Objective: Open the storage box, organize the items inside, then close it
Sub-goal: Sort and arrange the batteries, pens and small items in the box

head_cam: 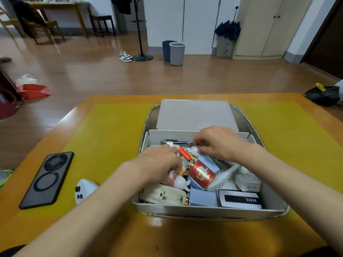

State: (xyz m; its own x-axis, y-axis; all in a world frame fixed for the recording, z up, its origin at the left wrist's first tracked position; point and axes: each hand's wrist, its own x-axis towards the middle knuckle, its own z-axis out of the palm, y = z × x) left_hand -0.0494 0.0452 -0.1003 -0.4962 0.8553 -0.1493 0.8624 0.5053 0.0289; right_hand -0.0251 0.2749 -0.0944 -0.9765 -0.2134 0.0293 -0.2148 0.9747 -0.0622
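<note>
Storage box [207, 208] sitting open on the yellow mat [111, 138], toward the right half of the table [185, 236], lid [194, 115] propped up at the far side. Pretty crammed inside: red tin [202, 174] in the middle, white charger [247, 181] by the right wall, black-and-white "BENTE" box [241, 200] at the near right corner, cream battery case [165, 195] at the near left corner, pen [174, 142] along the back wall. Left hand [159, 164] reaching in, fingers curled round a small white and pink figure [179, 180]. Right hand [217, 143] further back, fingertips pinching a small white toy [194, 150]. Outside the box: black phone [47, 179] near the left edge, white controller [83, 190] just beside it.
</note>
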